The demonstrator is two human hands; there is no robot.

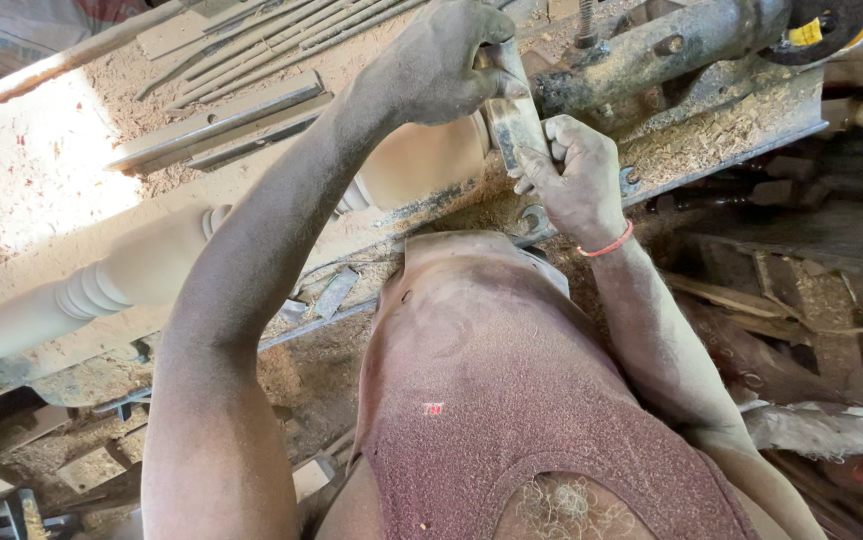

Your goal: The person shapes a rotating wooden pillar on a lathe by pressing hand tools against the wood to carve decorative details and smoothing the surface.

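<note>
I see both hands closed tight on one flat metal chisel [513,120]. The left hand [441,65] grips its top end from above, fingers curled round it. The right hand [576,175] holds the lower part, fingers wrapped on the blade, with a red string [606,245] on the wrist. The chisel stands almost upright, and its lower end sits by the pale turned wood piece [151,265] near the fat round part.

The wood piece lies long across a dusty wood lathe bench [711,140]. Sawdust [41,170] covers the bench and the floor, and bright sun falls on one patch at the left. More long chisels [221,125] lie side by side on the bench behind the wood. A spanner [533,218] lies just under the right hand. A dark metal lathe part [671,45] sits at the top right.

The left arm reaches far forward and up. The right arm bends close by the body. I see no boxes or bowls.
</note>
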